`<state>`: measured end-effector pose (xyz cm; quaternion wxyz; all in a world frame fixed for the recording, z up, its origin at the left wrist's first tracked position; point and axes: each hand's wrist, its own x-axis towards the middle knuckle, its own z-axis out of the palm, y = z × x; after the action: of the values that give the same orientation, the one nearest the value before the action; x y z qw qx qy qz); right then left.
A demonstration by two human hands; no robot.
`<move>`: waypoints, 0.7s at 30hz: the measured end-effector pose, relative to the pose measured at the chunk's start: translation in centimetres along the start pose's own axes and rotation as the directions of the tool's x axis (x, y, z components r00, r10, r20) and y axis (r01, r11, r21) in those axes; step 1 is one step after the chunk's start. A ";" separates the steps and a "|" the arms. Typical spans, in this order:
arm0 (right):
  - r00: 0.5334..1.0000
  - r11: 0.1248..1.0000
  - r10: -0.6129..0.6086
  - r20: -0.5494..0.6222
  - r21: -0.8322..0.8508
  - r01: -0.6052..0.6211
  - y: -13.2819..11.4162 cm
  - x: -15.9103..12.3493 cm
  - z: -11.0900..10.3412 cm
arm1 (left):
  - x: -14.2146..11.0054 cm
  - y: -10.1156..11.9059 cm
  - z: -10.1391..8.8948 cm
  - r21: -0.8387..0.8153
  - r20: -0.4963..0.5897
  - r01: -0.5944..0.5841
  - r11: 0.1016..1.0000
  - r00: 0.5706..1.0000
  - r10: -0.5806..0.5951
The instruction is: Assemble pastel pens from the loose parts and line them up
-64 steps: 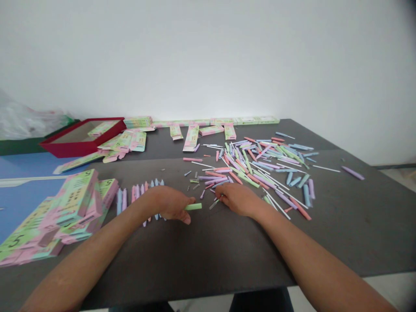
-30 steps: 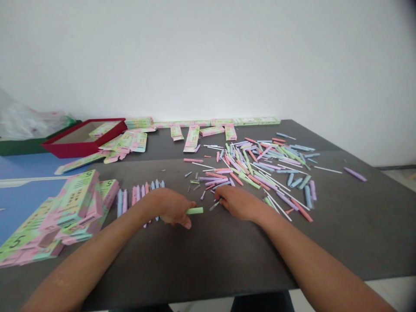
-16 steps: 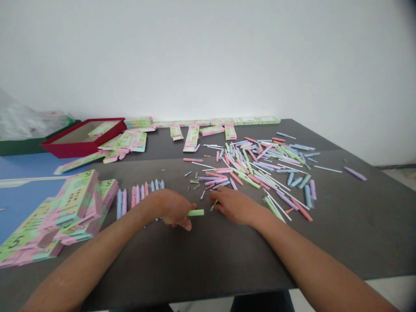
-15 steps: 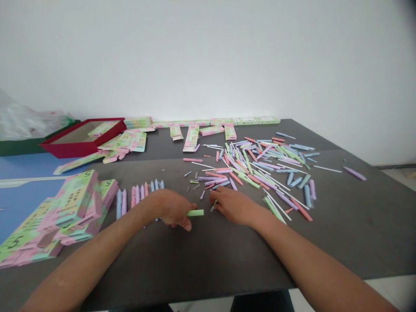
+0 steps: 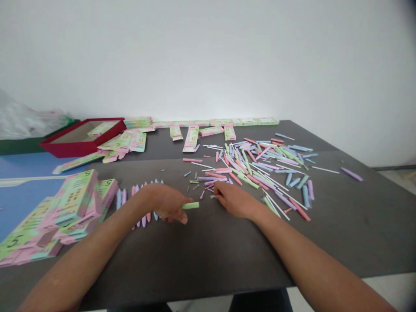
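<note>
Passage found over the dark tabletop [image 5: 208,255] on the body side, below both forearms. Narrow gap noted between the left hand [image 5: 164,203] and right hand [image 5: 235,203], partly crossed by a green stick [image 5: 190,206]. Way forward blocked by scattered pastel sticks [image 5: 256,171]. Way left blocked by stacked pink-and-green cartons [image 5: 73,203] and a row of pastel sticks [image 5: 144,221] under the left hand. Red tray [image 5: 74,145] sited farther back, beyond flat cartons [image 5: 125,142].

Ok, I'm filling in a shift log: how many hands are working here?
2: the left hand has a green tube at its fingertips, and the right hand is at the near edge of the pastel pile. No others show.
</note>
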<state>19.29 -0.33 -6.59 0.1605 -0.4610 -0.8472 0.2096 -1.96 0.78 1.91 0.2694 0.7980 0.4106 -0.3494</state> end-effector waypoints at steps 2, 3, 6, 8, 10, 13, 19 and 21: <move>0.999 0.997 0.040 -0.032 0.065 -0.038 0.4 0.1 -0.8 | 0.0 -0.1 0.0 -0.005 0.003 -0.014 1.000 1.000 0.014; 0.997 0.994 0.057 -0.052 0.099 -0.052 0.6 0.1 -1.3 | 0.0 0.0 0.0 -0.007 0.004 -0.015 1.000 1.000 0.015; 0.992 0.967 0.110 -0.060 0.237 -0.093 1.3 0.1 -2.1 | 0.1 0.3 0.0 -0.036 0.025 -0.002 0.999 1.000 0.003; 0.990 0.904 0.138 0.009 0.407 -0.129 1.7 0.2 -2.2 | 0.1 0.5 0.1 -0.049 0.048 0.003 0.999 0.999 -0.001; 0.988 0.778 0.133 0.080 0.609 -0.154 1.8 0.3 -2.0 | 0.2 0.6 0.2 -0.036 0.055 0.009 0.999 0.998 -0.007; 0.991 0.573 0.082 0.109 0.808 -0.136 1.5 0.3 -1.5 | 0.1 0.7 0.2 -0.039 0.052 0.009 0.999 0.999 -0.007; 0.995 0.390 -0.035 0.097 0.918 -0.076 1.1 0.3 -1.0 | -0.1 0.8 0.1 -0.040 0.046 0.016 0.999 0.999 -0.014; 0.994 0.373 -0.050 0.093 0.925 -0.067 1.2 0.3 -0.9 | 0.0 0.6 0.0 -0.042 0.048 0.009 0.999 0.999 -0.007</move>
<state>20.39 0.74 -6.45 0.3452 -0.2847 -0.5892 0.6728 -1.45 0.41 2.01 0.2944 0.7819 0.4147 -0.3606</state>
